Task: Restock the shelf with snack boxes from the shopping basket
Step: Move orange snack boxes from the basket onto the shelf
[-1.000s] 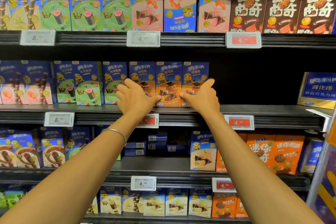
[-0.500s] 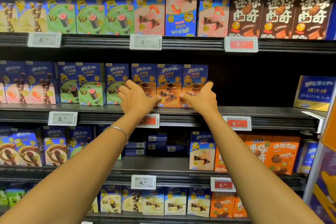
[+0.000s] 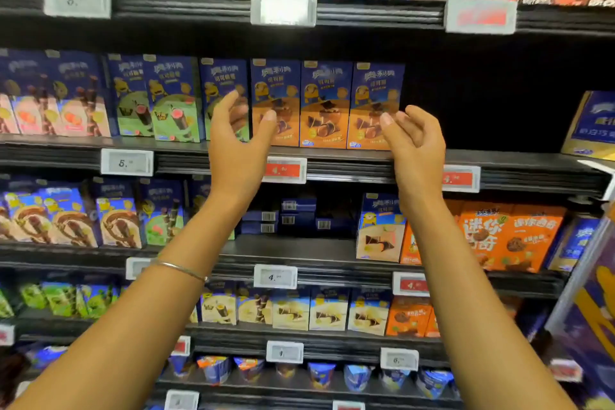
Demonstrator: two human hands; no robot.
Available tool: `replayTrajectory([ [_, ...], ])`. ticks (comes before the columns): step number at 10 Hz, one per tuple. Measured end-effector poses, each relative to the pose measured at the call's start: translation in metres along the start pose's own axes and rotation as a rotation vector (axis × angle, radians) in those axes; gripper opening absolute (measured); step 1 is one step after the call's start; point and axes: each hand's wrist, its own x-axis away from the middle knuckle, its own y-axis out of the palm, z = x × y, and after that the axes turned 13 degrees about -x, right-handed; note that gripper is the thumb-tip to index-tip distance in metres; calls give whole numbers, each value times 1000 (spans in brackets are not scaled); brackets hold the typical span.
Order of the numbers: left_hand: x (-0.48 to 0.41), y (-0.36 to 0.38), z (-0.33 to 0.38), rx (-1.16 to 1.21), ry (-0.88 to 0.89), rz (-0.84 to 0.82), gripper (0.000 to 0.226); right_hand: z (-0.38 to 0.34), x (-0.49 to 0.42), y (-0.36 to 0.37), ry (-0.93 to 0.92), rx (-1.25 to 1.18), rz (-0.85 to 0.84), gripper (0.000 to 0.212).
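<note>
Three snack boxes (image 3: 327,103) with blue tops and orange fronts stand upright, side by side, at the front edge of a black shelf (image 3: 499,163). In front of the boxes, the person's left hand (image 3: 238,140) is raised with fingers loosely curled and spread, holding nothing, just ahead of the leftmost box. The right hand (image 3: 416,140) (also empty) hangs with fingers relaxed and half open, by the rightmost box's lower corner; whether either hand touches a box cannot be told. A thin bracelet (image 3: 181,270) circles the left forearm, below the boxes.
</note>
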Motion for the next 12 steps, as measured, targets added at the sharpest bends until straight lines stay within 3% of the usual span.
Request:
replayTrajectory([
  [1,55,-17,-24,182,27,-11,53,14,53,-22,65,-87,-42,48],
  [2,131,-27,-78,301,-117,-161,44,52,117,-54,280,-63,-75,46],
  [3,216,-31,-146,357,-485,-327,48,104,193,-90,589,51,-17,45],
  [4,294,-37,-209,335,-942,-429,49,156,272,-129,907,155,69,21],
  [5,368,-49,-259,218,-1231,-538,50,198,344,-166,1156,278,160,15],
  [7,498,-51,-338,52,-1533,-556,55,286,470,-243,1521,428,270,22],
  [9,624,-3,-478,45,-1625,-644,58,467,604,-346,1627,565,79,15],
  [10,680,21,-551,75,-1617,-721,77,558,668,-386,1610,598,14,29],
  [11,711,43,-609,141,-1609,-723,82,635,719,-418,1547,763,-69,58],
  [12,729,61,-644,183,-1579,-678,84,706,761,-437,1387,1040,-187,67],
])
